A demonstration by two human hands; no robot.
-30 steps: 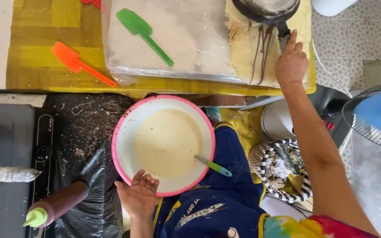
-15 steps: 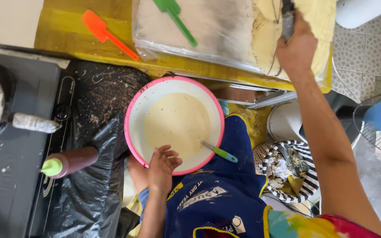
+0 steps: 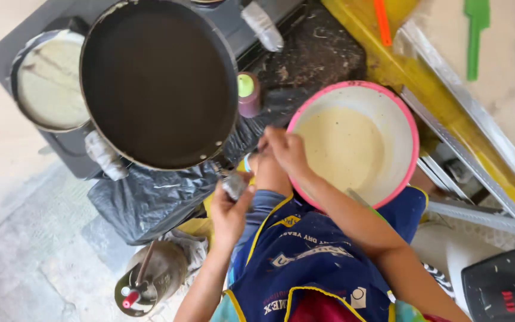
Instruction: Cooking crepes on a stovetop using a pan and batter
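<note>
Left hand [image 3: 229,210] closed around the handle [image 3: 233,186] of a black pan [image 3: 157,83], fingers wrapped tight on it, pan held level above the stove [image 3: 25,59] and hiding part of it. Empty and dark inside the pan. Right hand [image 3: 285,150] at the near left rim of the pink bowl [image 3: 409,128], fingers bent and pinched together on something thin; cannot tell exactly what. Bowl filled with pale batter [image 3: 341,148], sitting low in front of the blue apron [image 3: 311,262]. Second pan [image 3: 46,80] with a pale round layer inside, to the left of the black pan and partly under it. Small bottle with green cap [image 3: 247,92] standing between black pan and bowl, on a black plastic sheet [image 3: 150,200]. Orange spatula [image 3: 381,21] on the yellow tabletop [image 3: 400,65], green spatula [image 3: 477,33] lying on the floured tray [image 3: 448,77] at the top right, both well apart from the hands. Tin can [image 3: 150,280] with a red-tipped tool on the floor, near the left elbow.
</note>
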